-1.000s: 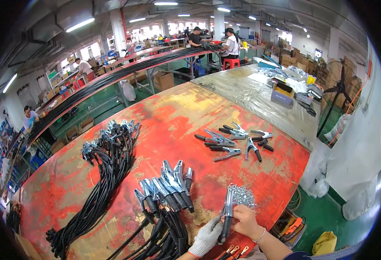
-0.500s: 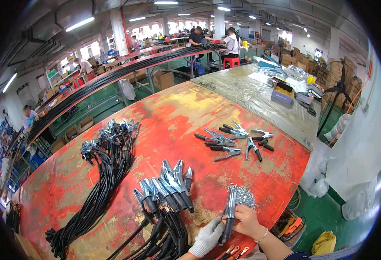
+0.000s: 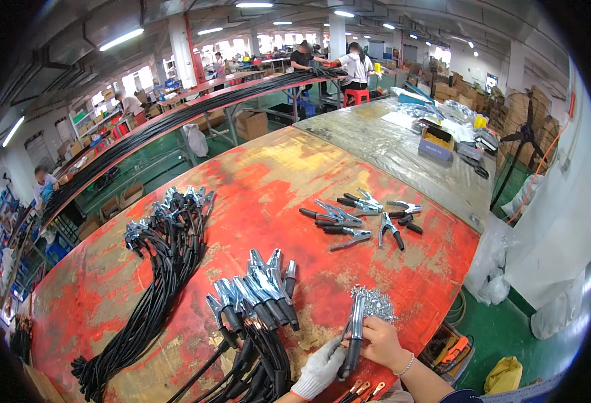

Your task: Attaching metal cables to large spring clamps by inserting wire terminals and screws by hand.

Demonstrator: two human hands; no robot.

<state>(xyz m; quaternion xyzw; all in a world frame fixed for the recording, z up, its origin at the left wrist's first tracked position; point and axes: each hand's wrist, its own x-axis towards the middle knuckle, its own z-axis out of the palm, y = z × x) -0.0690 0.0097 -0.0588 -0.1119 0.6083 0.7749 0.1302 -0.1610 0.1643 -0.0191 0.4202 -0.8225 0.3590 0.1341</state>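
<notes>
Little chg vs. a sec ago, so no visible progress: white-gloved L hand point(image 3: 318, 369) & bare R hand point(image 3: 383, 344) still pinch silver-metal, black-handled clamp point(image 3: 356, 328) by small silver metal pcs point(image 3: 379, 305), nr edge of red-and-tan worktop point(image 3: 262, 201).

Left hand point(image 3: 318, 369): gloved, curled | Right hand point(image 3: 383, 344): bare, curled | close together

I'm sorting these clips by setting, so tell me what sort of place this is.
Probably a factory workshop handling cables: bundled black cables and metal clamps lie on the red table, and co-workers are busy beyond it.
</notes>
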